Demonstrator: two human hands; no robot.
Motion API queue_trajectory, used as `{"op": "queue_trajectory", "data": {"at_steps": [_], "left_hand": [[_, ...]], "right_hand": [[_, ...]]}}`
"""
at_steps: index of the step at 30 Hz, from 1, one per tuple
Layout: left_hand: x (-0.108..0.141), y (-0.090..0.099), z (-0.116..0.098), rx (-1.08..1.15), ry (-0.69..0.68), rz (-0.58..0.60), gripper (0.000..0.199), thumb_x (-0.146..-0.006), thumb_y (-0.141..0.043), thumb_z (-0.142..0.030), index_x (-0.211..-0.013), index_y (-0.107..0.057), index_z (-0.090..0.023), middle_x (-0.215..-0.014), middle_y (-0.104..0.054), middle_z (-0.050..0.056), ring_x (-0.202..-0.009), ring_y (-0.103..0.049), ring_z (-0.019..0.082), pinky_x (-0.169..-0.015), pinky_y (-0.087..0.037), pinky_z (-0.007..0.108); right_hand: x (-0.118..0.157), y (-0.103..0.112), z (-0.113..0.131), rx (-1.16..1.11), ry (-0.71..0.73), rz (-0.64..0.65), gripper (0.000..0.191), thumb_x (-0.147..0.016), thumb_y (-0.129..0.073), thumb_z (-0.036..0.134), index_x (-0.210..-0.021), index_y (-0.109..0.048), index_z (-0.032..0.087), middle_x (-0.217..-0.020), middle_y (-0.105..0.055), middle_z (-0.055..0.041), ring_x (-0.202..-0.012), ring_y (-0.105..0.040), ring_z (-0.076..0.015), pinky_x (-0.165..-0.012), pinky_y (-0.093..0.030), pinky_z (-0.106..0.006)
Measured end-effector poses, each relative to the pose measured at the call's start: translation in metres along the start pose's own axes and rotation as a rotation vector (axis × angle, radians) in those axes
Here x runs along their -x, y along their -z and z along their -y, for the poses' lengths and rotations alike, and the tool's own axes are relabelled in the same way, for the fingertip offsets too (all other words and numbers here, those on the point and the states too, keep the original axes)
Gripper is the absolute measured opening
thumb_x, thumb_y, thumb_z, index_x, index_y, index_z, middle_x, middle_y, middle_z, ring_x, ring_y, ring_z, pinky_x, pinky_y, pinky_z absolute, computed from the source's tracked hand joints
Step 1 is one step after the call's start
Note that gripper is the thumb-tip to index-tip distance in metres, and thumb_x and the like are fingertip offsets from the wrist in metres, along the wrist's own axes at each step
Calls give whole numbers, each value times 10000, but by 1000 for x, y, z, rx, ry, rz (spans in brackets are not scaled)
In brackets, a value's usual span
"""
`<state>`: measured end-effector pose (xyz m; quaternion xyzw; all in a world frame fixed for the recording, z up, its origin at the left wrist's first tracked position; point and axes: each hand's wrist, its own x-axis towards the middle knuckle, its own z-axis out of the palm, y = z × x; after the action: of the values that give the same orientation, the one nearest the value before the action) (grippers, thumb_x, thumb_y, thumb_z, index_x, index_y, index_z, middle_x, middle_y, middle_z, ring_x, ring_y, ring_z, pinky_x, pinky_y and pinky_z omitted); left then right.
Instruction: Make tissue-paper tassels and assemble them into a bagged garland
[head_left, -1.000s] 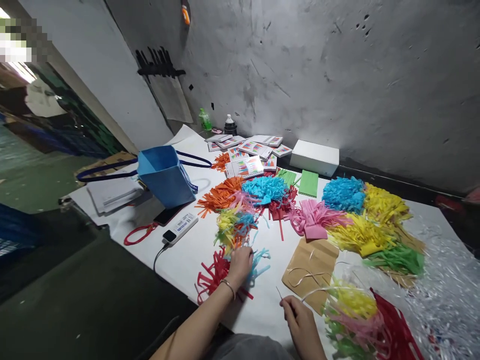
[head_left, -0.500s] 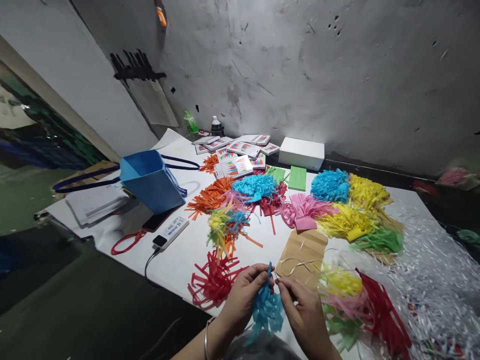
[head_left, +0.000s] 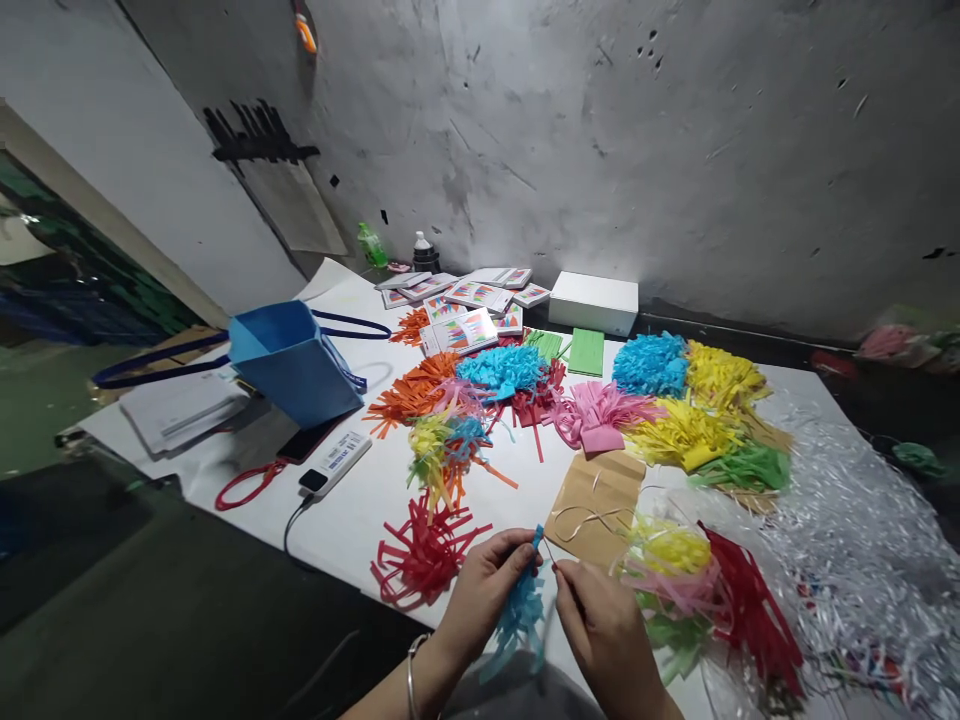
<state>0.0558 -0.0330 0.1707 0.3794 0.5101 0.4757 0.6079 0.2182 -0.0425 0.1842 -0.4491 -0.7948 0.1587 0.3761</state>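
My left hand pinches the top of a blue tissue-paper tassel, whose cut strips hang down below the fingers. Close beside it, my right hand holds a thin string between thumb and forefinger; the string runs to the tassel's top. How it is fastened there is too small to make out. A red paper tassel lies left of my hands. Behind them is a brown paper piece with thin ribbon on it. At right, a bundle of yellow, pink and red strips lies by clear plastic.
Fringed paper heaps in orange, blue, pink and yellow cover the table's middle. A blue bag, a power bank and a red loop are at left. Silver shreds spread right; a white box stands behind.
My right hand has drawn slightly away from the blue tassel, and more string shows between the hands. The tassel hangs a little further left. The whole view has shifted slightly.
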Motion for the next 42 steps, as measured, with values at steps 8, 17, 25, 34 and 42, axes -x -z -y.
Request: {"op": "queue_trajectory", "data": {"at_steps": [8,17,25,34,42], "left_hand": [[-1,3,1,-403,-213,-32,239,-829,-627,-370,-990,-740,-235,-948,-727,68,-878,-640,219,-804,-497,302],[2,4,5,-377,-222,54,232,-844,-609,-373,-951,-743,-216,-890,-717,66,-835,-635,203,-770,-493,282],[6,0,0,-474,-310,200,235,-893,-553,-338,-989,-734,-223,-861,-707,79,-812,-629,195,-758,-474,283],[5,-2,3,-320,-206,211,251,-880,-566,-387,-919,-731,-202,-885,-705,77,-871,-622,207,-804,-458,285],[-19,11,13,-83,-168,-154,305,-808,-632,-441,-688,-628,-161,-659,-591,11,-662,-534,151,-659,-422,251]], "right_hand": [[3,-6,0,347,221,-44,228,-952,-378,143,-892,-595,173,-589,-551,-5,-516,-535,-149,-508,-359,-262],[7,-4,-5,-56,-90,81,261,-972,-372,236,-878,-610,191,-717,-636,-25,-655,-619,-152,-613,-456,-240],[3,-1,-4,-511,-559,104,334,-902,-513,463,-990,-655,174,-617,-623,-5,-526,-609,-150,-507,-483,-237],[8,-19,-10,-660,-580,46,338,-871,-559,487,-905,-656,165,-644,-627,-13,-537,-607,-143,-519,-491,-236],[31,-31,-73,-112,-128,114,271,-928,-444,392,-842,-653,243,-729,-686,-49,-660,-660,-192,-600,-518,-273]]}}
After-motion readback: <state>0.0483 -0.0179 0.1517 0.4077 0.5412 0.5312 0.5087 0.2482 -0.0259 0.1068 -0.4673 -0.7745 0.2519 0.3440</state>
